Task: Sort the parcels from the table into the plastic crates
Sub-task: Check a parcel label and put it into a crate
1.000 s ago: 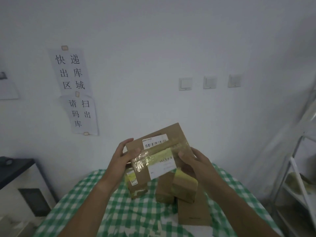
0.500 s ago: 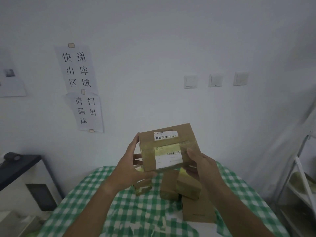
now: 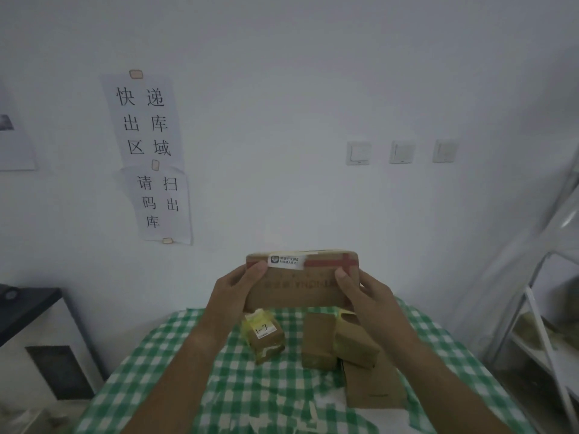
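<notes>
Cardboard parcel (image 3: 300, 283) held up above green-checked table (image 3: 150, 364), against wall. Left hand (image 3: 233, 296) grasps its left end, right hand (image 3: 363, 296) its right end, thumbs on near face. Below it on table: small parcel marked 1-3 (image 3: 264, 335), three more boxes (image 3: 338, 346) just right of that. No crates in view. Sorting looks barely begun; at least four parcels left plus held one.

Held parcel (image 3: 300, 286): printed lettering is blurring beyond reading; its lower corners are hiding behind the left hand (image 3: 233, 296) and right hand (image 3: 365, 297).
</notes>
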